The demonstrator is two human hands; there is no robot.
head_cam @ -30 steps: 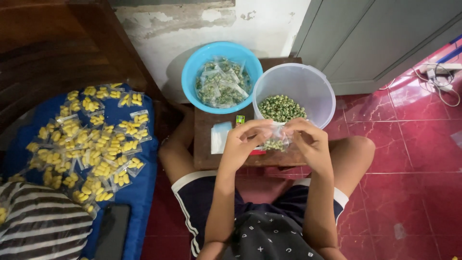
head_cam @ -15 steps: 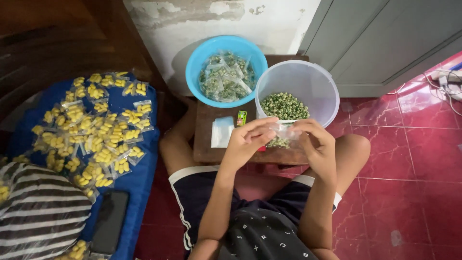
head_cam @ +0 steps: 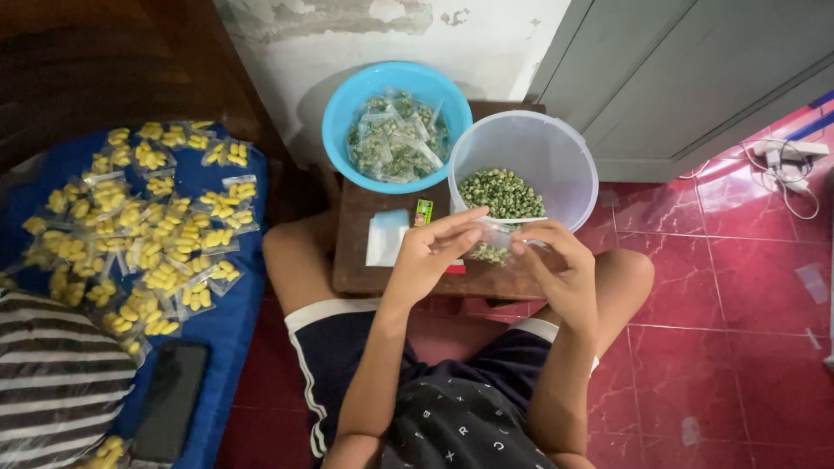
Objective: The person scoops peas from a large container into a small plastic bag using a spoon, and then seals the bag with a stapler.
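Observation:
Both hands meet over a small wooden table (head_cam: 373, 278). My left hand (head_cam: 432, 254) and my right hand (head_cam: 556, 269) pinch the top edge of a small clear plastic bag (head_cam: 493, 243) partly filled with green peas. Just behind the bag stands a clear plastic tub (head_cam: 539, 156) with loose green peas in its bottom. A blue bowl (head_cam: 347, 113) at the back left of the table holds several filled pea bags. A stack of empty clear bags (head_cam: 386, 236) and a small green lighter (head_cam: 423, 212) lie beside my left hand.
A blue mat (head_cam: 234, 313) on the left carries several small bags of yellow snacks (head_cam: 148, 217), a dark phone (head_cam: 169, 399) and a striped cloth (head_cam: 52, 391). Red floor tiles (head_cam: 730, 295) spread to the right, with a white cable and plug (head_cam: 786, 156) near a grey cabinet (head_cam: 695, 69).
The hands stay together on the small bag; the fingers have shifted along its top edge. The camera view has moved slightly.

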